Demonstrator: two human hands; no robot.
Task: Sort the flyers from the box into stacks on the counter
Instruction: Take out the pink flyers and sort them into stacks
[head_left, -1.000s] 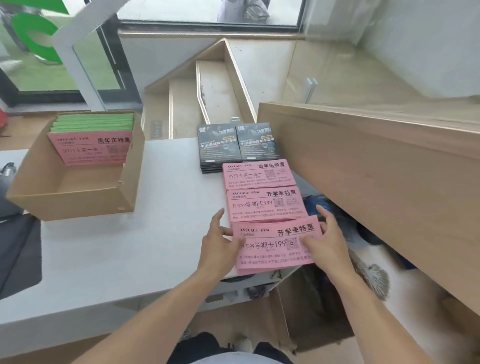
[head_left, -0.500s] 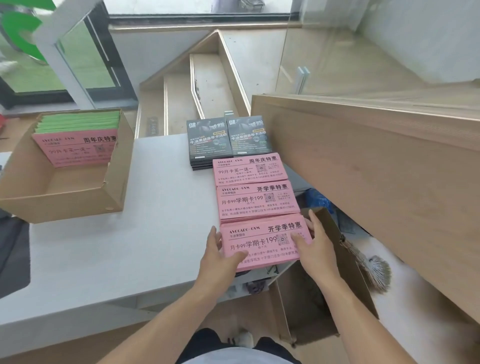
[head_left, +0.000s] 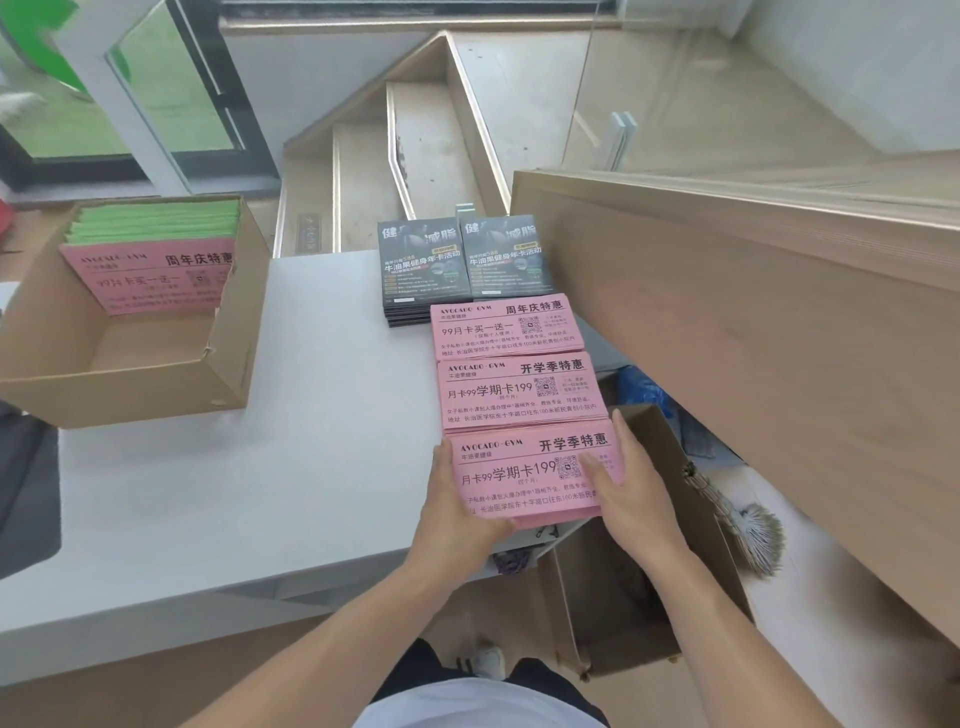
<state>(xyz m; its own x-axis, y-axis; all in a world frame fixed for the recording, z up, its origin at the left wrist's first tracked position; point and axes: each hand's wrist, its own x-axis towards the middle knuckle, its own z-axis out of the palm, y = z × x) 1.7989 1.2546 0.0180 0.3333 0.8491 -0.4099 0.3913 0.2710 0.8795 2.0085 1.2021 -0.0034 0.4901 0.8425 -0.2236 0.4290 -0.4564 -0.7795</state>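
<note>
Where hidden: the nearest pink stack (head_left: 524, 473) is partly covered by both hands.
Hands: left hand (head_left: 457, 512) and right hand (head_left: 631, 486) grip its sides.
Box (head_left: 223, 364): green flyers (head_left: 156, 221), pink flyers (head_left: 150, 280).

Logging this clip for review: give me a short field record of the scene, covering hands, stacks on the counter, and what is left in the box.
left hand: grips left edge of nearest pink stack
right hand: holds the stack's right side, thumb on top
nearest pink stack: at counter front edge, partly overhanging
other pink stacks: middle and far, in a row beyond it
black flyers: two stacks side by side, behind the pink row
box: on counter left, holds pink flyers and green flyers
</note>
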